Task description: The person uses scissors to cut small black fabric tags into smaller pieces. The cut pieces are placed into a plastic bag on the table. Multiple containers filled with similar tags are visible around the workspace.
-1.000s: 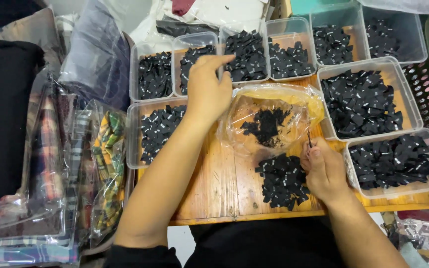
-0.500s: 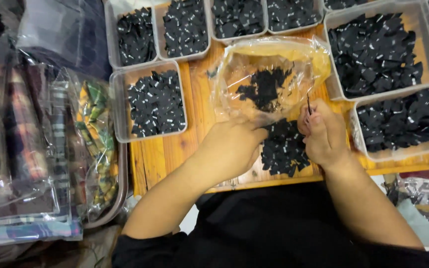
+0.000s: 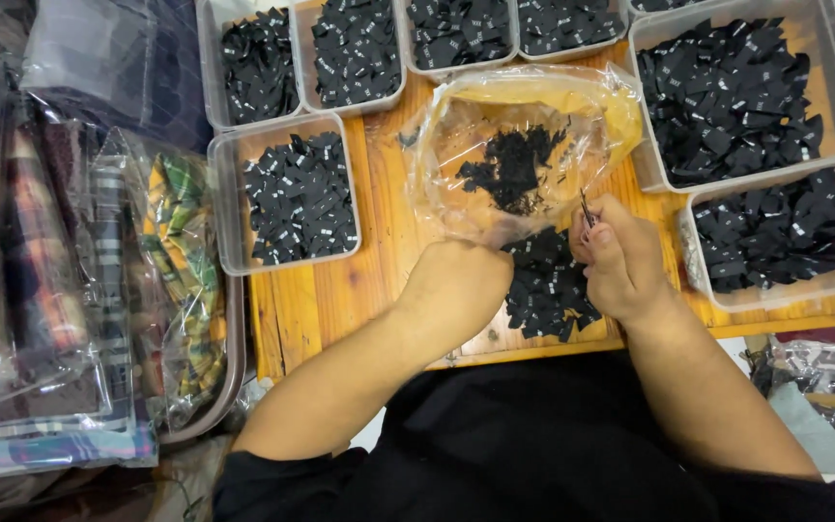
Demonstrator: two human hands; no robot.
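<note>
A loose pile of small black labels (image 3: 548, 285) lies on the wooden board (image 3: 340, 300) between my hands. My left hand (image 3: 461, 290) rests curled at the pile's left edge, fingers down on the labels. My right hand (image 3: 620, 256) is closed at the pile's right side and pinches a thin dark tool (image 3: 585, 207) that pokes up from the fingers. Just beyond both hands lies a clear plastic bag (image 3: 524, 145) with more black labels inside.
Clear plastic trays of black labels ring the board: one at the left (image 3: 287, 198), several along the back (image 3: 355, 53), two at the right (image 3: 741, 97) (image 3: 785, 237). Bagged plaid fabric (image 3: 181, 261) is stacked at the left. The board's front edge is close to my body.
My left hand came back from the far trays to the pile near me. The view tilted down and closer. My right hand stayed by the pile.
</note>
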